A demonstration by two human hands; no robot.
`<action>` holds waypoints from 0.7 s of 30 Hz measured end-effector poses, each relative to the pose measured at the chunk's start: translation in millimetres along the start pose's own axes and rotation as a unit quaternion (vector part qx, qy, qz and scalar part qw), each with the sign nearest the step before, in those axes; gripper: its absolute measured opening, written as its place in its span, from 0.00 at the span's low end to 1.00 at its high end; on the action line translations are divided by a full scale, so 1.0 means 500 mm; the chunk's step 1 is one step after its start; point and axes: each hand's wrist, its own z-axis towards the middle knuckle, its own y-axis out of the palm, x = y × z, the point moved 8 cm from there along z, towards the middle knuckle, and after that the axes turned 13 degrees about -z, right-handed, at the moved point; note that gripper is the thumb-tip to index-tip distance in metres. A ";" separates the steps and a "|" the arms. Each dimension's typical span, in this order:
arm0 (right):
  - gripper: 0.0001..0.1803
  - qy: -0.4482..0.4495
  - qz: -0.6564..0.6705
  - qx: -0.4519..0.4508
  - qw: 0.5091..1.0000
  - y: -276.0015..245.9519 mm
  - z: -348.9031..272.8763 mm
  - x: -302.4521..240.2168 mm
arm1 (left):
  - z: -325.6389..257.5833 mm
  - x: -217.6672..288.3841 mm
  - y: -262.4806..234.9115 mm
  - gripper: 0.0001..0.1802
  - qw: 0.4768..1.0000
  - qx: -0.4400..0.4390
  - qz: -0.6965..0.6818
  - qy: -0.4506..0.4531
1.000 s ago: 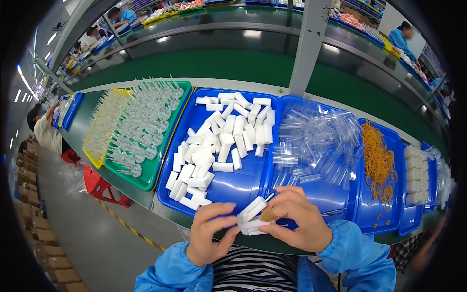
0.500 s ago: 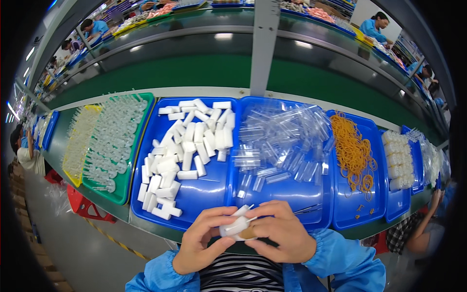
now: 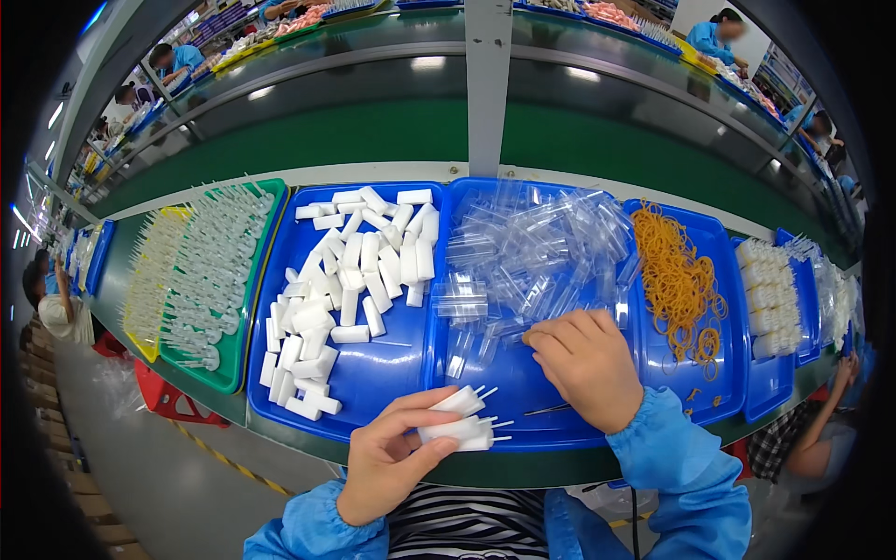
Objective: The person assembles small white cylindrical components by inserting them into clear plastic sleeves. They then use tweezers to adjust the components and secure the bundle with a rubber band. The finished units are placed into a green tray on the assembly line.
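Observation:
My left hand (image 3: 397, 459) is closed around a small bundle of white foam-like blocks (image 3: 455, 429) above the front edge of the tray. Thin white sticks (image 3: 502, 431) poke out of the blocks' right ends. Farther right, my right hand (image 3: 590, 366) reaches over a blue tray (image 3: 504, 387) of clear plastic tubes (image 3: 541, 247). Its fingers are bent and drawn together, fingertips down at the nearest tubes. A tan covering shows at one fingertip, and whatever is pinched there is hidden. To the left, loose white blocks (image 3: 353, 278) are heaped in another blue tray (image 3: 373, 373).
Orange rubber bands (image 3: 674, 280) fill a tray to the right, with stacked white pieces (image 3: 767, 308) beyond. Thin dark tools (image 3: 546, 410) lie near my right wrist. Green (image 3: 245, 366) and yellow trays of clear stemmed parts stand left. A metal post (image 3: 487, 103) rises behind the trays.
My right hand has left the bundle and moved right and away from me to the clear tubes. The left hand keeps the blocks, now with several stick ends showing.

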 end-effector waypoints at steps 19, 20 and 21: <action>0.20 0.275 0.634 -0.016 0.723 0.012 -0.014 -0.048 | -0.014 0.011 0.007 0.18 0.996 0.053 0.006 0.069; 0.20 0.271 0.618 -0.017 0.738 0.019 -0.016 -0.051 | -0.014 0.010 0.008 0.18 0.996 0.057 0.000 0.072; 0.20 0.267 0.602 -0.018 0.752 0.023 -0.017 -0.054 | -0.013 0.008 0.009 0.17 0.995 0.062 -0.007 0.074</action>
